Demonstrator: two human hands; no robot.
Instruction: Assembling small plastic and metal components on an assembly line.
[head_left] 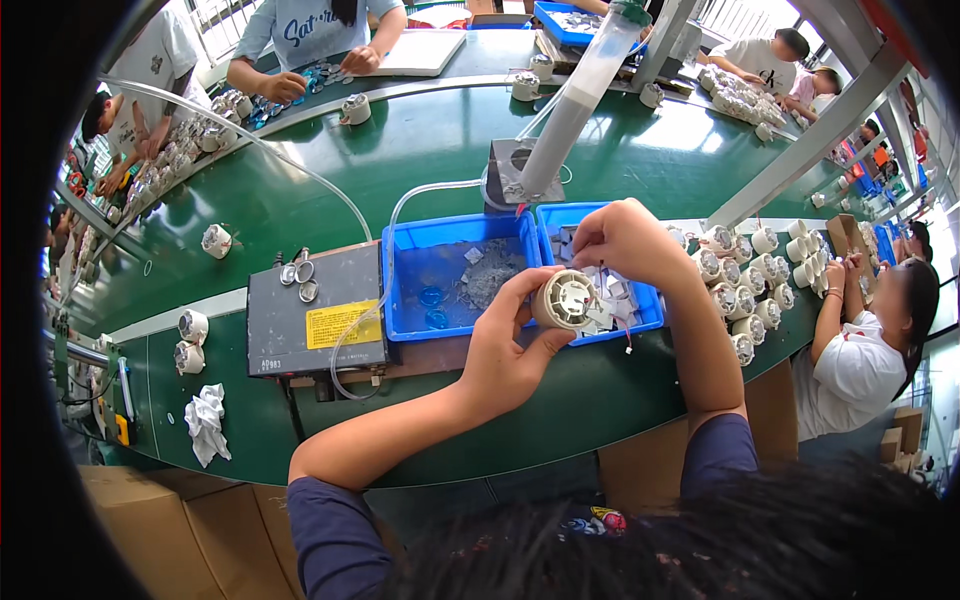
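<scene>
My left hand (pixel 505 345) grips a white round plastic housing (pixel 566 300) by its sides, its slotted, ribbed face turned up. A thin red lead with a small white plug hangs at its right. Just above and to the right, my right hand (pixel 635 245) is bent down with fingers pinched together; whatever is between them is too small to make out. Beneath this hand lies a blue bin (pixel 655 322) of flat whitish pieces (pixel 618 300). A second blue bin (pixel 400 325), left of it, holds grey scraps and some blue bits.
A grey control box (pixel 275 340) with a yellow label stands left of the bins. Behind them rises a grey duct (pixel 575 110). Many white housings (pixel 745 285) crowd the right side. Crumpled tissue (pixel 207 425) lies front left. Co-workers sit around the green belt (pixel 420 150).
</scene>
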